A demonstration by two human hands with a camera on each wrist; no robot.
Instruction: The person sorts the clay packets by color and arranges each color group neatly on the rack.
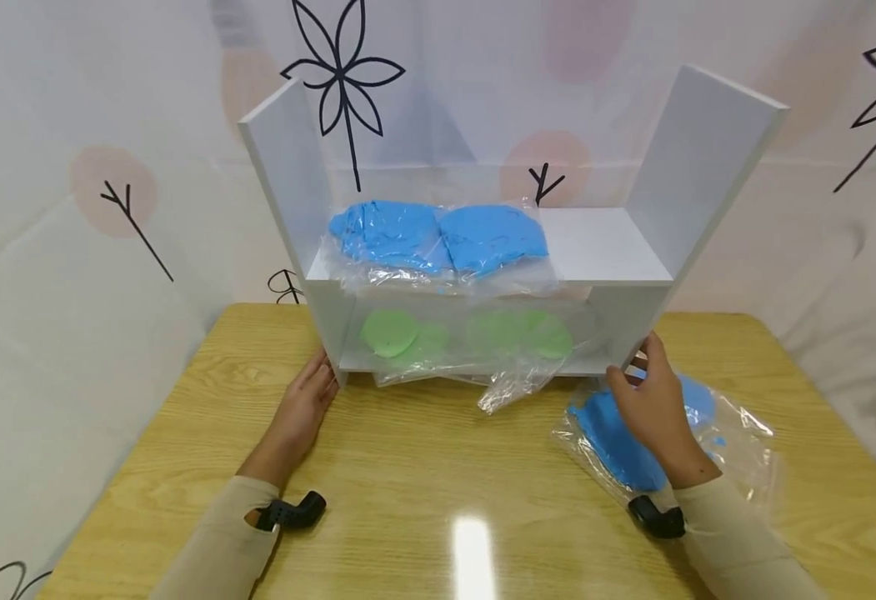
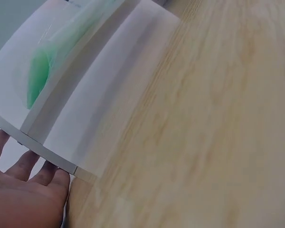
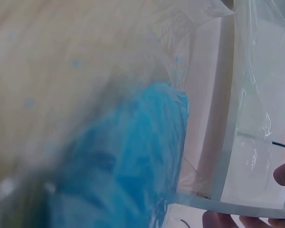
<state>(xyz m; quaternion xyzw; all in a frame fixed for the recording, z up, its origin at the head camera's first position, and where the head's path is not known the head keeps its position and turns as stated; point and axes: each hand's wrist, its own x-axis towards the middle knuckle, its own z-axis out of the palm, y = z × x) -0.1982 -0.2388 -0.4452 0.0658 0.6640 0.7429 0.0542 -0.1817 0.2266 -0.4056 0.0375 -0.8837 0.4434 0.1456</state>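
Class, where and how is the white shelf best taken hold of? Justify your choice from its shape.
Best, I judge, low on the side panels of the shelf, one hand from each side, where the left hand and right hand are. The panels are thin, upright boards with exposed front edges, while a green bag overhangs the front.

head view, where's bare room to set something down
Bare: the yellowish wooden table between beige sleeves, before the white shelf unit; the upper board's right end, between clear bags of blue material and the right panel. Crowded: the lower board, holding green discs in clear plastic, and the table by the right sleeve, under another such bag.
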